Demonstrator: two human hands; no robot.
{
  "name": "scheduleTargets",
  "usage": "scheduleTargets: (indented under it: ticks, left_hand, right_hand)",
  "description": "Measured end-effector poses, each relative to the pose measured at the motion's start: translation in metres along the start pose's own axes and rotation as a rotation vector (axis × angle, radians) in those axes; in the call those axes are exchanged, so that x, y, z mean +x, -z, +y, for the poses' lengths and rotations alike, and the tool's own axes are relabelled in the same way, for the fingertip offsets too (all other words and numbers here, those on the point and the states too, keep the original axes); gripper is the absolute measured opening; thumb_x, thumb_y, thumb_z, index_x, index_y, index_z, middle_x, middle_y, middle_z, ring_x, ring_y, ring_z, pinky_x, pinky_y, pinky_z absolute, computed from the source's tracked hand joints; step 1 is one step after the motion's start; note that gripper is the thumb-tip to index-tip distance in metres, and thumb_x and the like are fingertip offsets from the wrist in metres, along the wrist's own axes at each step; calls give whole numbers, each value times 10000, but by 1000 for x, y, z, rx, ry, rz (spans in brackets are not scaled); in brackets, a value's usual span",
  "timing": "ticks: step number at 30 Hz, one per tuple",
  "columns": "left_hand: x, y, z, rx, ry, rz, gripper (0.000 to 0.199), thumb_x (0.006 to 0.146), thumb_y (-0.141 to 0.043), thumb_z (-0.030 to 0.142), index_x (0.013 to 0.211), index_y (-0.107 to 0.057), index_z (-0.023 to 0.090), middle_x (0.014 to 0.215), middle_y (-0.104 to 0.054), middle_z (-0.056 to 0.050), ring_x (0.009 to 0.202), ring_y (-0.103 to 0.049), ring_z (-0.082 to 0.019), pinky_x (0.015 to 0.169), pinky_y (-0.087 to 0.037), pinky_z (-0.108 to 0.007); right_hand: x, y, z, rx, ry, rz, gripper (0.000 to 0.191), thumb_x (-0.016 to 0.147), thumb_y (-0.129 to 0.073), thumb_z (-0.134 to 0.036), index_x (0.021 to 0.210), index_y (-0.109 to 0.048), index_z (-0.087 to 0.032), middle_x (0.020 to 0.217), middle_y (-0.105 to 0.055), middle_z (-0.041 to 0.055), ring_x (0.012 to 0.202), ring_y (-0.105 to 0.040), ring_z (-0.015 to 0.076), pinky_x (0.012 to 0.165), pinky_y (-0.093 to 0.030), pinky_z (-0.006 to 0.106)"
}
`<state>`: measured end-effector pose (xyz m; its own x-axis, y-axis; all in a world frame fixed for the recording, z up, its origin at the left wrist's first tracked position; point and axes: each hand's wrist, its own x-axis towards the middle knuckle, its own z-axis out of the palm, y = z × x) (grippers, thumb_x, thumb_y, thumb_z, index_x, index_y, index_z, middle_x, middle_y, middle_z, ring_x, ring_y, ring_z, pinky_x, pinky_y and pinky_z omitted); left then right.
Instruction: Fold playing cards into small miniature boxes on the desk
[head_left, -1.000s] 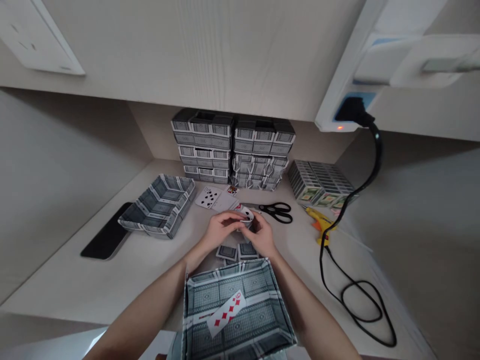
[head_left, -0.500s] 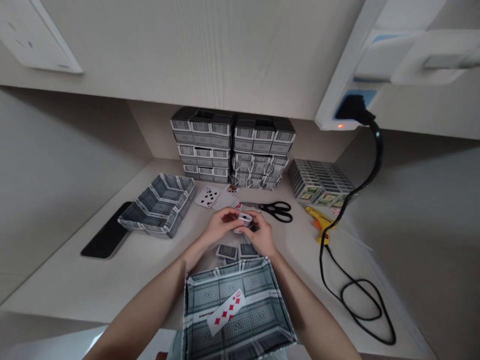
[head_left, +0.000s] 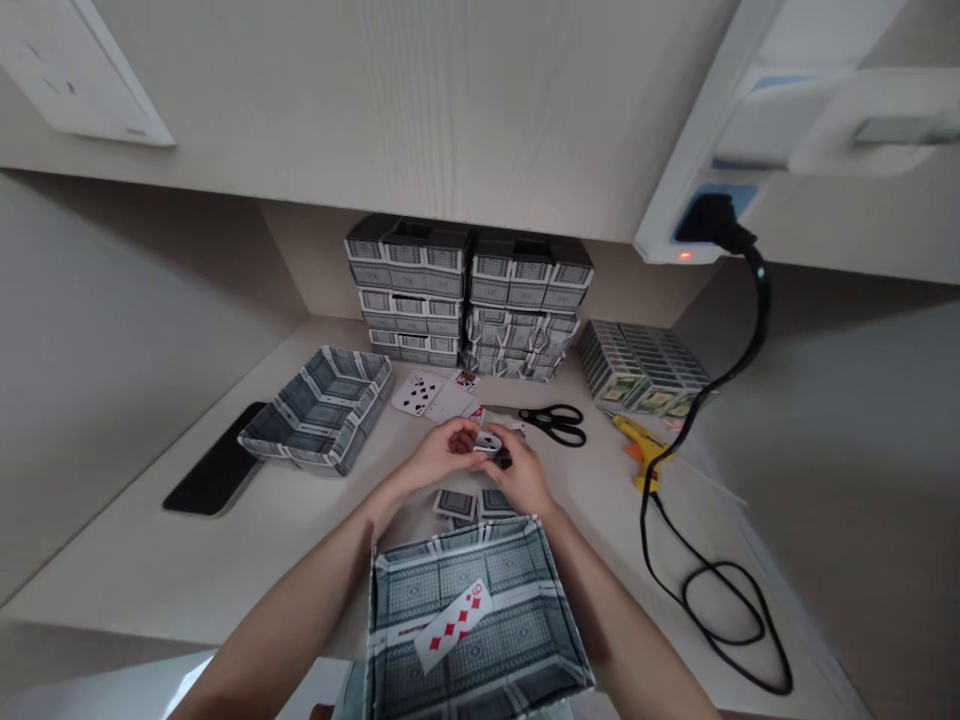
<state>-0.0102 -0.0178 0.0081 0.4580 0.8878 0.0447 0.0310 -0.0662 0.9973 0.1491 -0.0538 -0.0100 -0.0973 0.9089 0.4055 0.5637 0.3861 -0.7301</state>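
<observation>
Between my two hands is a curved playing card [head_left: 488,442] with a black pip. My left hand [head_left: 441,450] has its fingers curled, with the tips at the card's left edge. From the right, my right hand [head_left: 523,472] pinches the same card. Just below them lie several small folded card pieces [head_left: 455,503], backs up. Closest to me, between my forearms, is a box made of patterned cards [head_left: 517,570], with a cut nine of diamonds [head_left: 453,625] inside it. Loose cards [head_left: 417,392] lie beyond my hands.
Black-handled scissors [head_left: 555,424] lie right of my hands, near a yellow glue gun [head_left: 641,450] with a looping black cord [head_left: 701,572]. To the left are a card tray [head_left: 352,430] and a phone [head_left: 217,470]. Stacked card boxes [head_left: 409,270] and card packs [head_left: 637,360] stand behind.
The card between my hands has tilted and sits slightly lower, its curl less upright. My left fingers have shifted a little. The whole view has moved slightly; other things stay put.
</observation>
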Motion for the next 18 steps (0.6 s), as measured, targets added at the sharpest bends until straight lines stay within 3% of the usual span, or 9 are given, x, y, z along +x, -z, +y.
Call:
scheduleTargets:
  ticks: [4, 9, 14, 18]
  left_hand:
    - [0, 1, -3, 5, 24, -5, 379, 570, -736, 264, 868, -550, 121, 727, -585, -9, 672, -546, -99, 640, -433, -227]
    - [2, -2, -4, -40, 35, 77, 384, 548, -747, 287, 840, -557, 124, 775, -622, -28, 691, -576, -114, 671, -462, -254]
    - [3, -4, -1, -87, 3, 200, 376, 512, -761, 314, 793, -599, 123, 743, -646, -32, 691, -592, -132, 689, -467, -269]
    - [3, -4, 3, -123, 18, 239, 334, 512, -756, 328, 744, -626, 126, 717, -653, -23, 651, -583, -123, 656, -461, -255]
  right_hand:
    - [3, 5, 2, -33, 25, -32, 454, 630, -704, -342, 1049, -599, -200, 939, -631, 84, 895, -564, 234, 782, -454, 361]
    - [5, 9, 5, 63, -57, -57, 346, 680, -663, -347, 984, -630, -187, 821, -642, 59, 731, -581, 187, 679, -470, 313]
    - [5, 10, -1, 144, -56, -8, 297, 728, -611, -332, 1003, -634, -223, 925, -657, 61, 850, -589, 209, 773, -460, 348]
    - [4, 6, -4, 301, -137, 30, 277, 710, -625, -333, 965, -642, -223, 893, -678, 49, 798, -618, 207, 752, -486, 350]
